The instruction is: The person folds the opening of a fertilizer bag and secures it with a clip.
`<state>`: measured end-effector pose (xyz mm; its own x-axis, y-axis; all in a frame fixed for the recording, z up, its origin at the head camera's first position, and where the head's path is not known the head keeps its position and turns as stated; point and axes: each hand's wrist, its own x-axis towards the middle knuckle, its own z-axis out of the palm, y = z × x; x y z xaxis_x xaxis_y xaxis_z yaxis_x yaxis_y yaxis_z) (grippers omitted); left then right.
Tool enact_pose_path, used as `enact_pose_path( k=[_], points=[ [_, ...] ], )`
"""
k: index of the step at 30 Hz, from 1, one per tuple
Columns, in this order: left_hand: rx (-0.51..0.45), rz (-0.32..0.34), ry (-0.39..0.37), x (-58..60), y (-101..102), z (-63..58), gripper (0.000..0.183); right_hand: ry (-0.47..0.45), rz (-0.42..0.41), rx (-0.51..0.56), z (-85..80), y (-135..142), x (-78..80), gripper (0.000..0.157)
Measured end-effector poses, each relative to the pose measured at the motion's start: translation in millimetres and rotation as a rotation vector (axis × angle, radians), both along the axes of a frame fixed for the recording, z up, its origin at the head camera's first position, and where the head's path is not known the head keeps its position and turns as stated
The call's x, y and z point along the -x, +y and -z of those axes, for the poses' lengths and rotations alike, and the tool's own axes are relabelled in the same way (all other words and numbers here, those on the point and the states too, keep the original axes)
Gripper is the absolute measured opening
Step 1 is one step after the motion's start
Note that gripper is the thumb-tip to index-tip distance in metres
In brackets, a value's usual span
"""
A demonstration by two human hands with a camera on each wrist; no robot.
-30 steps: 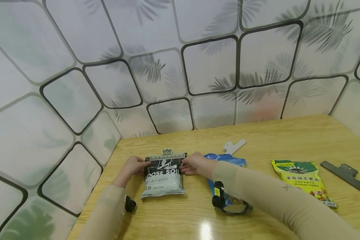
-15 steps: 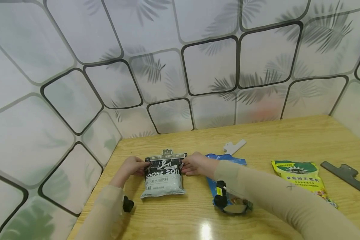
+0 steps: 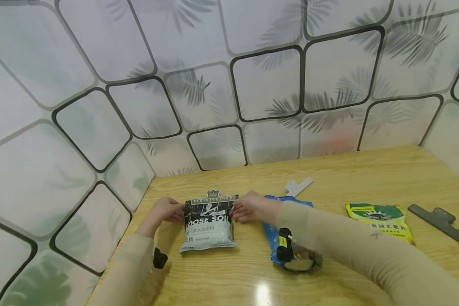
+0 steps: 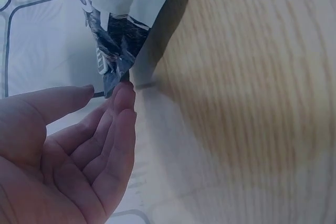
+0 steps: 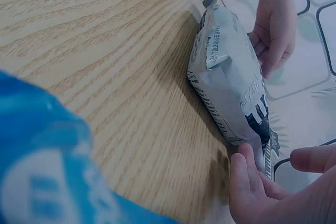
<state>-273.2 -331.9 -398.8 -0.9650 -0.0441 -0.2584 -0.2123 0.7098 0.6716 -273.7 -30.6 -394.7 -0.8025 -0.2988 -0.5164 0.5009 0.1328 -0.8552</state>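
Observation:
A black and silver-grey soil bag (image 3: 208, 233) lies on the wooden table, with a grey bag clip (image 3: 213, 198) across its top edge. At the bag's left edge is my left hand (image 3: 167, 210). In the left wrist view, the thumb stands apart from the bag while the loosely bent fingertips (image 4: 124, 95) are at its dark corner; whether they touch is unclear. My right hand (image 3: 250, 207) is at the opposite side. Its fingertips (image 5: 242, 153) touch the bag's upper right corner, and its thumb is raised away from it.
Partly under my right forearm lies a blue bag (image 3: 269, 238), with a white clip (image 3: 299, 187) behind it. Further right are a yellow and green bag (image 3: 382, 219), partly covered by my sleeve, and a dark grey clip (image 3: 440, 222). A patterned wall (image 3: 267, 142) borders the table's back.
My left hand has moved slightly left, away from the bag's front. The right thumb and fingers have loosened at the right edge. Bag and clip stay in place.

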Motion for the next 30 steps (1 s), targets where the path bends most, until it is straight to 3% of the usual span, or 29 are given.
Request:
enact_pose_path(
  k=[13,21,30],
  points=[
    [0.041,0.043,0.010,4.8,6.0,-20.1,0.034,0.067,-0.041,0.001,-12.3,16.9,8.8,0.039],
    [0.058,0.078,0.015,5.8,25.2,-28.8,0.034,0.104,-0.111,-0.036,-21.1,33.7,10.4,0.048],
    [0.063,0.111,0.034,11.9,45.5,-33.5,0.033,0.103,-0.098,-0.040,-20.9,52.8,14.9,0.048]
  ],
)
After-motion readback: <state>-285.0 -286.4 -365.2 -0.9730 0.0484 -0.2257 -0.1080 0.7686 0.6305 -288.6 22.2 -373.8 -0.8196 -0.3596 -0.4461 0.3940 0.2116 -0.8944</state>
